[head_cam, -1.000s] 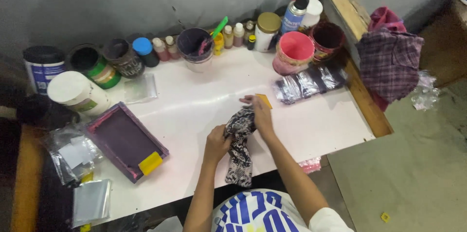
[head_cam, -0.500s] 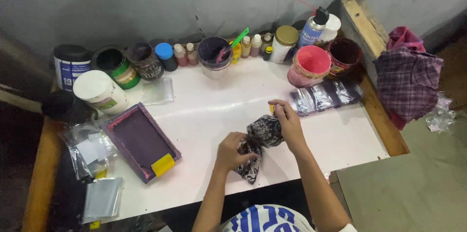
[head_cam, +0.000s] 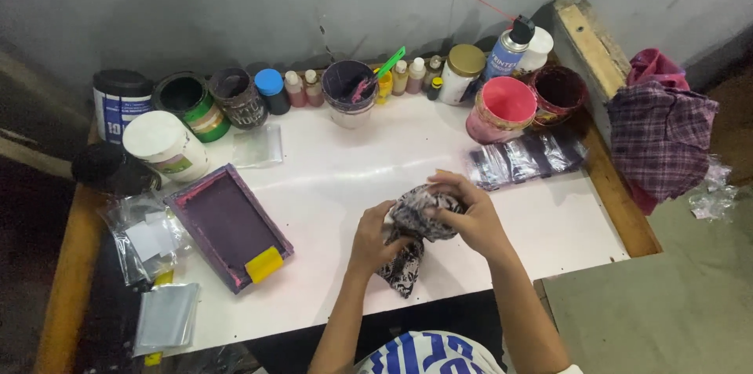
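Black-and-white patterned cloth rag (head_cam: 412, 237): bunched between my left hand (head_cam: 372, 239) and right hand (head_cam: 468, 217), fingers of both pinching its folds, tail hanging to the white bench (head_cam: 345, 186). Step, as I judge: wadding the rag; next calls for a firmer regrip. Beyond: purple-stained framed printing screen (head_cam: 227, 225), pink plastic tub (head_cam: 502, 109).

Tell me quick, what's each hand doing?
Left hand: closed on the patterned cloth.
Right hand: closed on the same cloth, bunching its top.
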